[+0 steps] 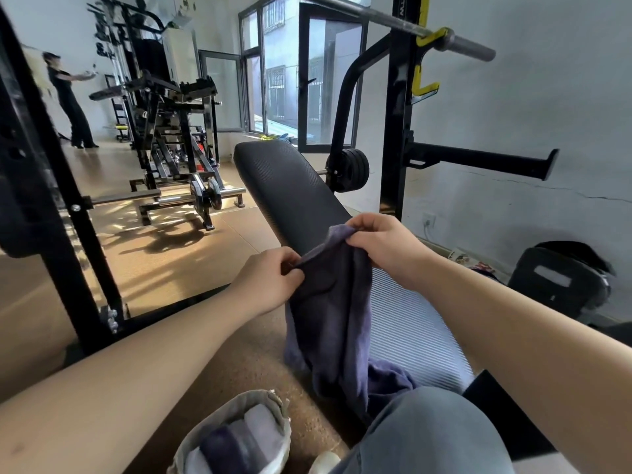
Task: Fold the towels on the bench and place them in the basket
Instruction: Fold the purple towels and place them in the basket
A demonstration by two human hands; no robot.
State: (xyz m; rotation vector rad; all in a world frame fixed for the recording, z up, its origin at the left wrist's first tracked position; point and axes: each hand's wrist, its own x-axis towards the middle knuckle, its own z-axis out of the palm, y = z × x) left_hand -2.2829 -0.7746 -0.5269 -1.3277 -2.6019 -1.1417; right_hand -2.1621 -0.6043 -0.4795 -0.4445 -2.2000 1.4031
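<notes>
Purple towel (331, 302) soft, light, floppy; hangs over left edge of worktop (294, 189). Left grip (270, 282) pinches top edge, right grip (386, 248) pinches top corner. Best hold, I think: both top corners, so cloth hangs flat. Bare worktop ahead, room to lay it. Basket (219, 415) on floor below left, folded towels (239, 443) inside.

1. The left hand (270, 280) sits just left of the frame's centre, back up, thumb and fingers pinching the top edge of a dark purple towel (331, 302).
2. The right hand (383, 248) is slightly higher and further right, fingers curled, pinching the same edge.
3. The bare left forearm (119, 371) enters from the lower left and the bare right forearm (513, 319) from the right edge.
4. A knee (431, 436) in blue-grey trousers shows at bottom right.
</notes>
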